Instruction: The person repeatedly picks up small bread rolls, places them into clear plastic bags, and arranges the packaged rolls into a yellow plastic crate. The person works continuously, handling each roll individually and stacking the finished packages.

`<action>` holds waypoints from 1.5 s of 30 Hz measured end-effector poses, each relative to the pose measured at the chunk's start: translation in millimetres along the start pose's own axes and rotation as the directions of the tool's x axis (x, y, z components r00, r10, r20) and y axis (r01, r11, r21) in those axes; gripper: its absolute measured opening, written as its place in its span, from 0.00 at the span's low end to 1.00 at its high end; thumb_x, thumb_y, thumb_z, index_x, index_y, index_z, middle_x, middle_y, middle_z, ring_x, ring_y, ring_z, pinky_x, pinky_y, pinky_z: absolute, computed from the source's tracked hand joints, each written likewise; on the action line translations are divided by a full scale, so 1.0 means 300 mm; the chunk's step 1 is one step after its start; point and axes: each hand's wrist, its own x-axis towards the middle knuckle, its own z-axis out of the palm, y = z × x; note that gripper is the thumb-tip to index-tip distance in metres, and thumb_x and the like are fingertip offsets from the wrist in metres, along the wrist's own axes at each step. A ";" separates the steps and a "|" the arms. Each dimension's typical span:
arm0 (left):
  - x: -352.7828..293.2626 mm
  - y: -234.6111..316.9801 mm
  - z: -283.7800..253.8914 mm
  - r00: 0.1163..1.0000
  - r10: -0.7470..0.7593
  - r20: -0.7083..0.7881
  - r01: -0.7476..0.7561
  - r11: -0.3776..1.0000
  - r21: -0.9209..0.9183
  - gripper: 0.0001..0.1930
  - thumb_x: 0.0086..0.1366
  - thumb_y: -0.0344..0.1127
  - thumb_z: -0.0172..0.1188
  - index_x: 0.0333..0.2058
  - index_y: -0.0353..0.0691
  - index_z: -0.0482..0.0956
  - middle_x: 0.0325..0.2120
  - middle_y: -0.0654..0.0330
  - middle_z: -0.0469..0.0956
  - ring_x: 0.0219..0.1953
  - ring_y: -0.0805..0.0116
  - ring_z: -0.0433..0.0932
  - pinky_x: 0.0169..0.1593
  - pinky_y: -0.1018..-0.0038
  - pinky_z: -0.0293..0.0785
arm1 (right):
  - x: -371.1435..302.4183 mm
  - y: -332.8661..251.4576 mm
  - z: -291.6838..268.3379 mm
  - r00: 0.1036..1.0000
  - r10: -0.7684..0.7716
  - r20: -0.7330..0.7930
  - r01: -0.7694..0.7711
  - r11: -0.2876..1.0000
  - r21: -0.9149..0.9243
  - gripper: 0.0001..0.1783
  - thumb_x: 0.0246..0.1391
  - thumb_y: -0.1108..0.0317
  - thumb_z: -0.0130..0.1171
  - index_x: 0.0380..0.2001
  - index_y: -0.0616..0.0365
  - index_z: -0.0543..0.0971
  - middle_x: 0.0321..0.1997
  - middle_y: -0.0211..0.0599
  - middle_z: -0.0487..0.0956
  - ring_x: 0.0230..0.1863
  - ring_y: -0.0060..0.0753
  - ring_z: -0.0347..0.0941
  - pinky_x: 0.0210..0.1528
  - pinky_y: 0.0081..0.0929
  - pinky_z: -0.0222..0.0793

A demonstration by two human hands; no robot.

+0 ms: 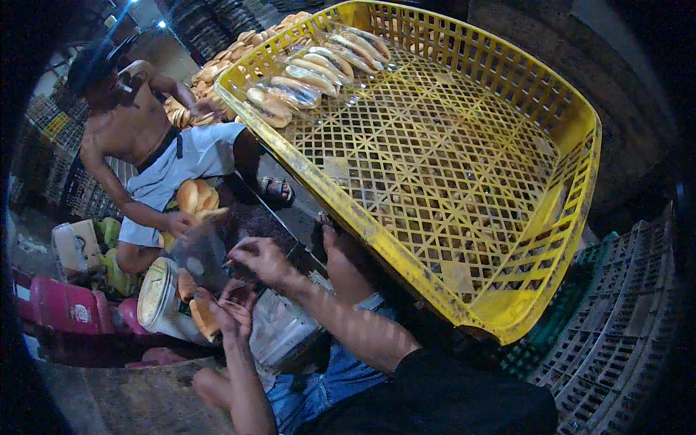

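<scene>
My left hand (233, 310) is low and left of centre, palm turned up, its fingers curled against a brown bread roll (204, 320). Another piece of bread (187, 286) shows just above that roll; whether the two are joined, I cannot tell. Over them my right hand (262, 259) has its fingers bent together at the edge of a thin clear plastic bag (201, 255), which is faint and partly blurred. Beside the roll stands a white tub (154, 296) with a pale filling.
A large yellow crate (435, 279) with several bagged rolls (319, 69) fills the upper right. Opposite me, a person (130, 138) reaches toward more rolls (197, 196). Bread is heaped behind the crate. A pink container (65, 306) lies left; grey crates (616, 312) stand right.
</scene>
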 end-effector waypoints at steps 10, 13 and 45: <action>0.092 0.126 -0.086 0.785 0.516 -0.342 -0.365 0.832 0.418 0.14 0.70 0.41 0.59 0.41 0.34 0.79 0.36 0.58 0.80 0.36 0.68 0.79 0.38 0.71 0.78 | -0.116 -0.001 0.055 0.968 0.222 -0.120 -0.230 0.972 -0.058 0.11 0.63 0.64 0.59 0.38 0.63 0.75 0.29 0.32 0.79 0.23 0.20 0.74 0.27 0.21 0.74; 0.004 0.211 -0.205 0.610 0.706 -0.360 -0.347 0.646 0.680 0.19 0.67 0.46 0.63 0.40 0.31 0.80 0.35 0.58 0.81 0.36 0.72 0.78 0.39 0.71 0.76 | -0.080 0.020 0.122 0.997 -0.035 -0.075 0.022 0.986 -0.164 0.13 0.63 0.66 0.58 0.47 0.60 0.72 0.31 0.32 0.79 0.26 0.19 0.75 0.29 0.21 0.74; -0.048 0.428 -0.675 0.359 0.688 -0.630 -0.460 0.718 0.522 0.33 0.75 0.59 0.38 0.59 0.34 0.72 0.60 0.54 0.71 0.63 0.61 0.66 0.68 0.64 0.52 | 0.170 0.323 0.326 0.981 0.187 0.051 -0.108 0.748 -0.655 0.20 0.58 0.65 0.56 0.52 0.64 0.75 0.45 0.42 0.81 0.47 0.44 0.80 0.50 0.39 0.76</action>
